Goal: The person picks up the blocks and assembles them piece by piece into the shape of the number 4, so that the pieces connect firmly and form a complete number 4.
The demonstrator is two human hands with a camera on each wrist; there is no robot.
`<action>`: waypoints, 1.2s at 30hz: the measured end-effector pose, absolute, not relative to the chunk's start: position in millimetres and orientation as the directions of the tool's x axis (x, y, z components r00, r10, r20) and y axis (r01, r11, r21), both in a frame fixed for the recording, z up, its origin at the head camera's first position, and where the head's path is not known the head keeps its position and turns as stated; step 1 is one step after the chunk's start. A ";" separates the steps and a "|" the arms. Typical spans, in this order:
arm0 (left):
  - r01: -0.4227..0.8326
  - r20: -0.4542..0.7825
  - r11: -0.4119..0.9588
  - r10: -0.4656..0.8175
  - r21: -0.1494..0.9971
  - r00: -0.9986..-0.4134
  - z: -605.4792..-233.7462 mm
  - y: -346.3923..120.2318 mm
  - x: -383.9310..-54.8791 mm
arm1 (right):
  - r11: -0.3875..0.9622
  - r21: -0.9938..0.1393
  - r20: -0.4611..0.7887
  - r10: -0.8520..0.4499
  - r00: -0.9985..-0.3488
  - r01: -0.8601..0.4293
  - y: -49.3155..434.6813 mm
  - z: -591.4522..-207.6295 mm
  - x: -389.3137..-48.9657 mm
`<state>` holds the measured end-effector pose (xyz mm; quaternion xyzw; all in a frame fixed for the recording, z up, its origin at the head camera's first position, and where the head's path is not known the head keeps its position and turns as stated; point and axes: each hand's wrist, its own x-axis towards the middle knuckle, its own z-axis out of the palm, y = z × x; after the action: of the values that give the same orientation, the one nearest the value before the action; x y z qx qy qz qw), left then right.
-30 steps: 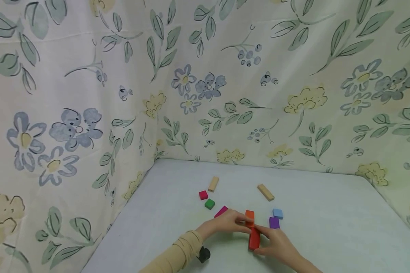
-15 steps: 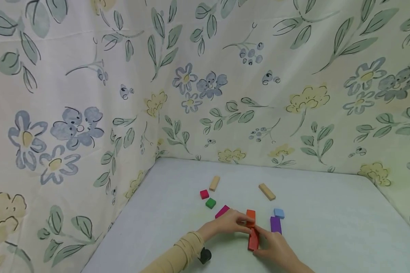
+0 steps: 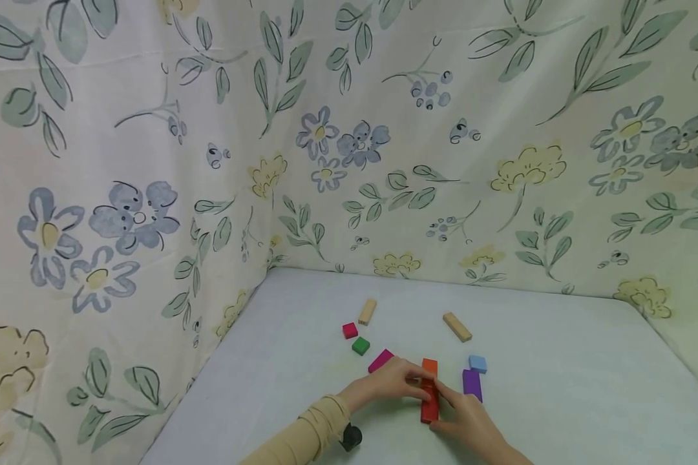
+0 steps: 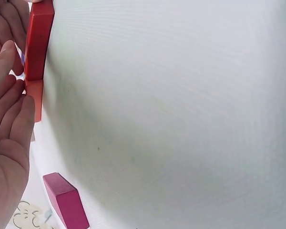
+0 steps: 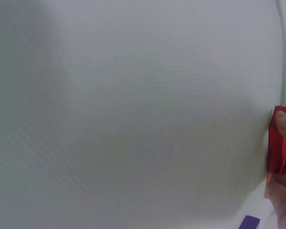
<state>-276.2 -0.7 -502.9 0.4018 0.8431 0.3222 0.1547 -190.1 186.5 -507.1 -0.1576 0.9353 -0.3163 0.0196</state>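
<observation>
Red against orange is the meeting I mind most from this far seat. My right hand [image 3: 471, 420] pinches the red block [image 3: 430, 412] lengthwise, thumb at its near end and a finger by its far end, so that grip is clamped. My left hand [image 3: 394, 378] arches in from the other side, its fingers about the seam with the orange block [image 3: 430, 365]; whether they pinch anything or merely touch, I cannot tell. The red block appears to lie on the table [image 3: 558, 374], end to end with the orange one, and from the head view the two look close to one straight line. From the left wrist I can make out no clear gap between them.

To do this well, I would use the left fingers as a stop, steadying the orange block while the right thumb gives a light push from the near end. Too much force could shove the orange block away or make the pair buckle at the seam, so I would judge the line along their side faces. For letting go, straight up seems safer than sideways, since a trailing fingertip could turn the red block. The purple block [image 3: 472, 385] sits near my right hand, and the magenta block [image 3: 380, 360] just beyond my left; I would give both some room.
</observation>
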 end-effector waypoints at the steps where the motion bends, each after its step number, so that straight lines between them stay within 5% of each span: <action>1: 0.578 -0.002 0.473 0.775 0.665 -0.631 -503.0 -0.4 -276.1 | 0.747 -0.602 0.064 -0.307 -0.949 -0.282 186.5 -507.0 -190.1; 36: 0.749 0.145 0.482 0.790 0.455 -0.596 -504.7 1.9 -261.6 | 0.758 -0.610 0.085 -0.225 -0.971 -0.229 185.9 -511.5 -182.7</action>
<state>-261.6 1.9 -504.7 0.4473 0.8598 0.2429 0.0423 -182.7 185.9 -511.5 -0.1209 0.9377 -0.3259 -0.0032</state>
